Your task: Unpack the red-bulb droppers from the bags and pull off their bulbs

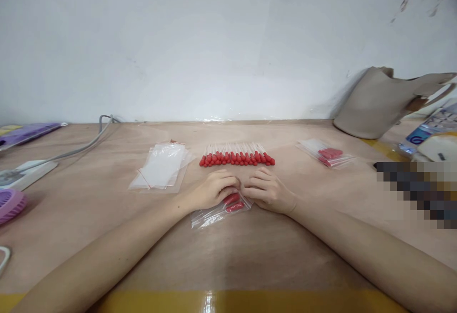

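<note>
A clear zip bag [209, 217] with a few red pieces inside lies on the wooden table between my hands. My left hand [218, 188] curls over its upper edge, fingers closed on the plastic. From the other side my right hand [267, 191] pinches the bag's right end, its fingertips almost meeting the left ones; the exact grip is partly hidden. Just beyond my fingers lies a row of clear sticks with red tips [237, 158], set side by side with the red ends toward me.
Flat clear zip bags [160, 167] are stacked at left. Another bag with red pieces [326, 154] lies at right. A beige bag [378, 103] leans by the wall. A grey cable [80, 149], a white power strip [37, 170] and a purple round object [11, 205] occupy the left side.
</note>
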The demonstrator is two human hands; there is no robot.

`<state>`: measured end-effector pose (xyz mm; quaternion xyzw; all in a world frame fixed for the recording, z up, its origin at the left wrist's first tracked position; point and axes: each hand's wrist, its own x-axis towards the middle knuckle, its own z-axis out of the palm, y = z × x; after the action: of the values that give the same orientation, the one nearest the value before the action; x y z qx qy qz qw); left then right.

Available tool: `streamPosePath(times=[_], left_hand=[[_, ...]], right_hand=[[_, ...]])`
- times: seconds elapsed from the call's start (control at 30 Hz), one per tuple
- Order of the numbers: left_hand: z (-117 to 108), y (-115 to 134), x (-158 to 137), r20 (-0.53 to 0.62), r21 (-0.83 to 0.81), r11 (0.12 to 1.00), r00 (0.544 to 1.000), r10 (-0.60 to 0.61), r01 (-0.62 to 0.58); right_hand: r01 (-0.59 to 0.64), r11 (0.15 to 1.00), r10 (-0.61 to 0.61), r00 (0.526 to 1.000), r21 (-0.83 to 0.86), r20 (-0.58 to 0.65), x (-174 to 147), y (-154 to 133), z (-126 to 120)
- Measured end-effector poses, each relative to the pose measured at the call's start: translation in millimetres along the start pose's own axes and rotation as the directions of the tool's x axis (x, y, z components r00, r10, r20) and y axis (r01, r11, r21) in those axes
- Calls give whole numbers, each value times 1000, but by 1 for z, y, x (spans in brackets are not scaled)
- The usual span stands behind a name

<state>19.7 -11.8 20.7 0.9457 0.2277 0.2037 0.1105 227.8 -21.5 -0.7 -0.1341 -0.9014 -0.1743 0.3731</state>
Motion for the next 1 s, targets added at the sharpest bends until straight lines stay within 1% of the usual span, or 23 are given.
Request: streamPosePath(times=[0.1,0.23,0.4,0.53,0.67,0.77,0.9,1.0], left_hand=[[1,2,-1,-40,-20,1000,999,-19,18],[3,5,-3,-90,-7,1000,996,-21,20],[6,3,-5,-108,12,1000,994,-2,4],[10,-2,-7,-144,84,995,988,62,-50],[12,-5,-8,-183,164,981,974,134,-105],[11,-6,-9,-182,210,969,969,166,-127],[10,-6,-9,-149,234,963,974,171,-134],[9,-7,-8,-138,276,951,974,180,-137]], right_hand=[[6,1000,-6,1000,11,20,1,-1,0],[-8,1000,8,1000,3,-1,1,-1,0],[-12,1000,12,1000,2,-5,1,-1,-1],[-33,999,33,999,-7,-10,-1,0,1],[-86,996,86,996,-13,35,-4,1,3],[-56,998,56,998,-4,40,-3,1,2],[17,1000,-17,1000,-12,-4,-1,1,0],[23,999,-23,999,-35,-23,-1,1,1]])
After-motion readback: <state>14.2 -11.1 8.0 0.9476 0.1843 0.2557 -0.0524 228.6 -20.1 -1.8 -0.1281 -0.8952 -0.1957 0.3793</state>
